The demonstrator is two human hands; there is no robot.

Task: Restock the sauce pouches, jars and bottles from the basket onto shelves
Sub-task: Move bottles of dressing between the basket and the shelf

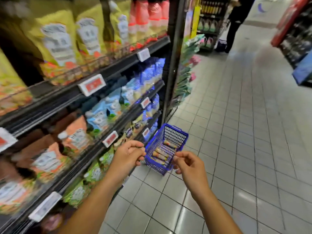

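Note:
A blue plastic basket [175,132] stands on the tiled floor beside the shelf unit, and several sauce pouches [160,153] lie flat inside it. My left hand [128,153] hovers in front of the basket's left side, fingers loosely curled and holding nothing. My right hand [187,163] hovers in front of its right side, also loosely curled and empty. The shelves [67,95] to my left carry yellow, red, blue, orange and green sauce pouches.
Price tags [92,84] hang along the shelf edges. The tiled aisle floor [244,132] runs ahead on the right. A person in dark clothes [236,22] stands at the far end near other shelving. A red and blue display [298,39] lines the right side.

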